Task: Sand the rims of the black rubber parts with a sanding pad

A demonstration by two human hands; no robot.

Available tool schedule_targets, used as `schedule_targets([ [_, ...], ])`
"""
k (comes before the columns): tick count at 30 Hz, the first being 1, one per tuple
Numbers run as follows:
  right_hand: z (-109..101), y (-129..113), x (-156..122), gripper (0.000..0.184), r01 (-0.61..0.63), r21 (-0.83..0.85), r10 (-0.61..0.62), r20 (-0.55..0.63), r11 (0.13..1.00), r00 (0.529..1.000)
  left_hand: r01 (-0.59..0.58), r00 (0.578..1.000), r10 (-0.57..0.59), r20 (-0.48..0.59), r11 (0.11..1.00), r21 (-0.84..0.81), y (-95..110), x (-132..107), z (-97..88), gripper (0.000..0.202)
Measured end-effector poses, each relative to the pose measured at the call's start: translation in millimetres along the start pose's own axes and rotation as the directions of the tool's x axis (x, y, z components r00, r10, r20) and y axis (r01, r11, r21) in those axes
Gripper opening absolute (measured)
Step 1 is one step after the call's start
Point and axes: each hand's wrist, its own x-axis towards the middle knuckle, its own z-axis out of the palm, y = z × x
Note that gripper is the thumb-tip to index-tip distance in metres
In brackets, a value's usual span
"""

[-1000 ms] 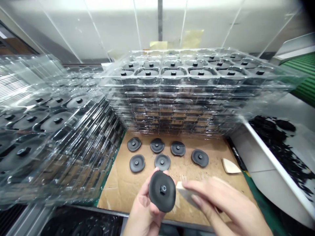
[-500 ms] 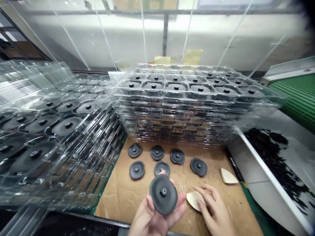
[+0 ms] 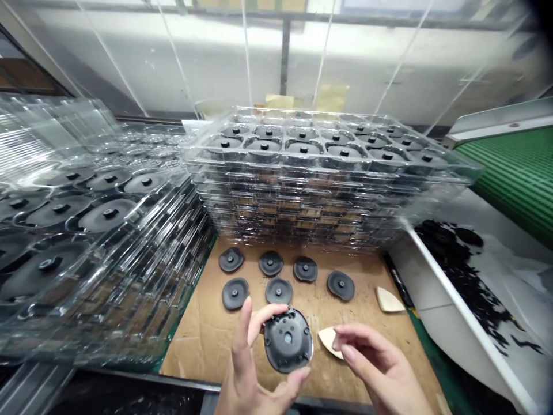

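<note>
My left hand grips a round black rubber disc by its rim between thumb and fingers, its flat dotted underside facing me. My right hand hovers just right of the disc with fingers loosely curled, its fingertips at a small beige wedge-shaped piece that lies on the brown cardboard sheet. Whether those fingers pinch the piece is unclear. Several more black discs lie in two rows on the cardboard beyond my hands.
A tall stack of clear plastic trays filled with black discs stands behind the cardboard. More clear trays with discs crowd the left. A second beige wedge lies at right, beside a white bin holding black scraps. A green ribbed surface is far right.
My left hand turned the disc over, so its underside faces me instead of the centre nub. My right hand lifted off the cardboard and now reaches the beige piece from above.
</note>
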Motion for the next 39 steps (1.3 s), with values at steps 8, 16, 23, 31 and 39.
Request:
schedule_targets([
  [8, 20.5, -37.7, 10.4, 0.015, -0.042, 0.072, 0.008, 0.412, 0.997, 0.911, 0.105, 0.988, -0.100, 0.116, 0.993, -0.044, 13.4, -1.0, -13.9, 0.088],
  [16, 14.9, -53.1, 24.8, 0.018, -0.425, 0.111, 0.225, 0.714, 0.898, 0.662, 0.362, 0.678, -0.316, 0.663, 0.929, 0.073, 19.0, 10.3, -36.8, 0.107],
  [23, 8.6, -57.0, 19.6, 0.013, -0.554, 0.107, 0.272, 0.784, 0.826, 0.558, 0.436, 0.532, -0.367, 0.763, 0.891, 0.124, 17.2, 10.4, -38.3, 0.112],
  [31, -1.7, -33.0, 3.4, 0.017, -0.506, 0.149, 0.329, 0.601, 0.849, 0.729, 0.372, 0.613, -0.315, 0.724, 0.924, 0.087, 18.5, 11.5, -30.8, 0.108],
  [39, -3.9, 13.6, 7.3, 0.032, -0.324, 0.060, 0.281, 0.367, 0.944, 0.887, 0.703, 0.397, -0.736, 0.548, 0.628, 0.334, 44.5, 24.4, -49.1, 0.049],
])
